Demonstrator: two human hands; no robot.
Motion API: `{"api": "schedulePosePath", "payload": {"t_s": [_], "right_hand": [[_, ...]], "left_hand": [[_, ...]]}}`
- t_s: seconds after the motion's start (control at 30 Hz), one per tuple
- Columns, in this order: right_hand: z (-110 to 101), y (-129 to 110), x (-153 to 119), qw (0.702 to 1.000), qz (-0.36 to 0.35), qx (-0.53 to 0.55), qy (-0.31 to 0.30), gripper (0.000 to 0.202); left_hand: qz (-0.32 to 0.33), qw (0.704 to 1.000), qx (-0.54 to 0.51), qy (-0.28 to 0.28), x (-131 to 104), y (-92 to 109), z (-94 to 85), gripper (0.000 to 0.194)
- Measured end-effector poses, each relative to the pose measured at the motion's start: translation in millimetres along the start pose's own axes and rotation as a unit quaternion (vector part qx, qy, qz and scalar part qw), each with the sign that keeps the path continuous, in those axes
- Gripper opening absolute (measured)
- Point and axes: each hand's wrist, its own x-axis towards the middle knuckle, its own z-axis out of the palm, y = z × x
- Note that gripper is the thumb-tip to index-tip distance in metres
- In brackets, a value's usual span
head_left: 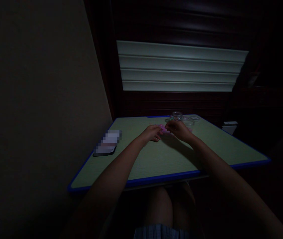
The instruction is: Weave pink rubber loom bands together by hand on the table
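Near the far middle of the table, a small pink, lumpy-looking thing (163, 128) lies between my two hands. My left hand (152, 132) is at its left edge, with fingertips and thumb closed against it. On the other side, my right hand (178, 130) is held just above the tabletop with thumb and fingers pinched together. Whatever is in that pinch is too small and dark to make out. Just behind my right hand stand a clear jar (176, 115) with small multicoloured pieces inside and a low clear container (189, 124), partly hidden by the hand.
The light green table (141, 162) has a blue edge. A phone-like flat object (107, 142), its surface blurred out, lies at the left. A clear round lid (194, 118) sits at the back right. A wall (44, 99) rises on the left, and pale slats (181, 69) are behind.
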Motion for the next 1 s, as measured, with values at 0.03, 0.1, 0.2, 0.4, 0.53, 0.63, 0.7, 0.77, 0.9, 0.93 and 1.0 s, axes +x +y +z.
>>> {"api": "schedulePosePath", "payload": {"t_s": [0.03, 0.1, 0.2, 0.4, 0.53, 0.63, 0.7, 0.77, 0.9, 0.93, 1.0], "right_hand": [[-0.1, -0.4, -0.1, 1.0, -0.003, 0.001, -0.003, 0.016], [-0.2, -0.4, -0.2, 1.0, -0.01, 0.0, -0.01, 0.016], [-0.1, 0.0, -0.1, 1.0, -0.012, 0.003, -0.014, 0.015], [-0.1, 0.1, 0.4, 1.0, 0.003, -0.003, -0.004, 0.014], [0.1, 0.2, 0.7, 1.0, -0.001, -0.009, -0.002, 0.014], [0.6, 0.7, 1.0, 1.0, 0.002, -0.017, -0.003, 0.014], [1.3, 1.9, 1.2, 1.0, 0.0, -0.017, -0.004, 0.014], [2.1, 3.3, 1.3, 1.0, -0.007, -0.017, -0.004, 0.015], [3.3, 5.2, 1.1, 1.0, 0.001, -0.027, -0.005, 0.021], [3.4, 5.2, 1.0, 1.0, 0.009, -0.028, -0.002, 0.023], [3.4, 4.9, 0.7, 0.999, 0.022, -0.026, 0.004, 0.026]], "left_hand": [[0.001, 1.0, 0.005, 0.002, 0.4, -0.4, 0.1, 0.022], [0.003, 1.0, 0.012, 0.01, 1.0, -1.0, 0.4, 0.021], [0.009, 1.0, 0.008, 0.006, 1.1, -0.9, 0.5, 0.022], [0.002, 1.0, 0.004, -0.012, -0.7, 1.2, 0.0, 0.026], [0.005, 1.0, 0.008, -0.004, -0.7, 1.0, 0.1, 0.022], [0.016, 1.0, 0.016, 0.005, 0.2, 0.0, 0.0, 0.018], [0.02, 0.999, 0.027, 0.012, 1.0, -0.7, -0.1, 0.019], [0.024, 0.999, 0.035, 0.022, 1.6, -1.1, 0.0, 0.022], [0.031, 0.999, 0.027, 0.034, 1.5, -1.1, 0.3, 0.022], [0.031, 0.998, 0.027, 0.036, 1.4, -1.0, 0.3, 0.021], [0.03, 0.998, 0.033, 0.042, 1.3, -0.9, 0.2, 0.02]]}}
